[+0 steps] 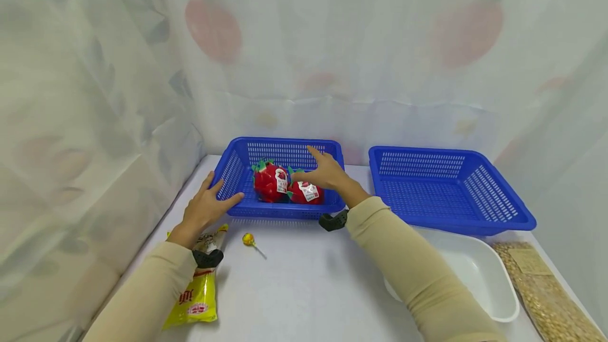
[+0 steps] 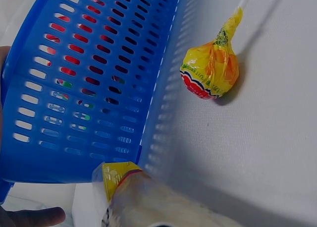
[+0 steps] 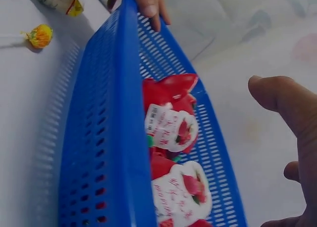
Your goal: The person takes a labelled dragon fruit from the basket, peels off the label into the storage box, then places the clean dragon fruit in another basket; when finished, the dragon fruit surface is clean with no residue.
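Observation:
Two red, fruit-shaped packages with green leafy tips and white labels, a left one (image 1: 269, 183) and a right one (image 1: 306, 192), sit in the left blue basket (image 1: 285, 211). My left hand (image 1: 204, 210) is at that basket's near-left corner, fingers spread along the left rim and thumb across the near rim. In the right wrist view its fingertips (image 3: 148, 6) lie over the rim. My right hand (image 1: 328, 172) hovers above the right package with fingers and thumb apart, holding nothing; its thumb (image 3: 277, 90) shows beside the basket in the right wrist view.
A yellow lollipop (image 1: 248, 239) lies in front of the basket. Under my left forearm is a yellow snack bag (image 1: 201, 297). To the right stand a second blue basket (image 1: 413, 194), a white tub (image 1: 503, 300) partly behind my right sleeve, and a bag of grains (image 1: 551, 300).

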Motion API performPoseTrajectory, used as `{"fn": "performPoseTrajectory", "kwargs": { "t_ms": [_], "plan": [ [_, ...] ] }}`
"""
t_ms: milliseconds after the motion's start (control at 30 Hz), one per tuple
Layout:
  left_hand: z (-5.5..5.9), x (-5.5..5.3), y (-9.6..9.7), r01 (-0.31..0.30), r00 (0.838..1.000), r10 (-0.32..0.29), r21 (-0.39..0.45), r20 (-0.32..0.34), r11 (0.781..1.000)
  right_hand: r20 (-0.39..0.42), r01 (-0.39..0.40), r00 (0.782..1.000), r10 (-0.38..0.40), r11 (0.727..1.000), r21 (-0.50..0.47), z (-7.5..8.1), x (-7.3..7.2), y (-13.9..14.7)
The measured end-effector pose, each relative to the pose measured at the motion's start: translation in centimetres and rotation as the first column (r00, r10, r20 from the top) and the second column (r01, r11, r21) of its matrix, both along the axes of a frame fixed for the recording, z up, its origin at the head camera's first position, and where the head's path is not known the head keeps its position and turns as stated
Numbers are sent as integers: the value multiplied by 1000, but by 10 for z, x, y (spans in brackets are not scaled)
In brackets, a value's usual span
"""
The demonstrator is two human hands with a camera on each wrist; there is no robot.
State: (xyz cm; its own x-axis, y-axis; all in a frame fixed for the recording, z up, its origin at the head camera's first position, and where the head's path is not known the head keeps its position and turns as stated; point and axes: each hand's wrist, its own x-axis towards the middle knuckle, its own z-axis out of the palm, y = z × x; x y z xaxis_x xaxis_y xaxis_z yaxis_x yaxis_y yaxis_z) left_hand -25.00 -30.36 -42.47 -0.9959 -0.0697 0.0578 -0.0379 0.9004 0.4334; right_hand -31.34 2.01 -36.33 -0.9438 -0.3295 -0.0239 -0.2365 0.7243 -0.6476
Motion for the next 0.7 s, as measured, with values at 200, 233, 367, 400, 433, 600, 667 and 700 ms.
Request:
{"fn": "performPoseTrajectory", "kwargs": {
  "t_ms": [200, 233, 367, 400, 433, 600, 667, 700],
  "plan": [
    [1, 1, 1, 2, 1000, -2, 1, -1, 1000, 36, 1, 999, -2, 1000, 24, -16, -3, -10],
    [1, 1, 1, 2, 1000, -2, 0, -1, 1000, 47, 2, 999, -3, 1000, 23, -18, -3, -12],
    [2, 2, 2, 0, 1000, 0, 1, 2, 1000, 77, -7, 997, 6, 1000, 19, -28, -3, -17],
    [2, 2, 2, 0, 1000, 0, 1, 2, 1000, 81, -12, 997, 10, 1000, 16, -30, -4, -18],
    [2, 3, 3, 0, 1000, 0, 3, 2, 1000, 84, -15, 996, 14, 1000, 15, -32, -5, -19],
    [2, 3, 3, 1, 1000, -1, 12, 4, 1000, 110, 5, 994, -6, 1000, 4, -37, -6, -21],
    [2, 3, 3, -1, 1000, 1, 15, 3, 1000, 116, 18, 993, -18, 1000, -2, -38, -6, -21],
    [3, 3, 2, -2, 1000, 1, 16, 2, 1000, 115, 21, 993, -21, 1000, -2, -38, -7, -22]
  ]
}}
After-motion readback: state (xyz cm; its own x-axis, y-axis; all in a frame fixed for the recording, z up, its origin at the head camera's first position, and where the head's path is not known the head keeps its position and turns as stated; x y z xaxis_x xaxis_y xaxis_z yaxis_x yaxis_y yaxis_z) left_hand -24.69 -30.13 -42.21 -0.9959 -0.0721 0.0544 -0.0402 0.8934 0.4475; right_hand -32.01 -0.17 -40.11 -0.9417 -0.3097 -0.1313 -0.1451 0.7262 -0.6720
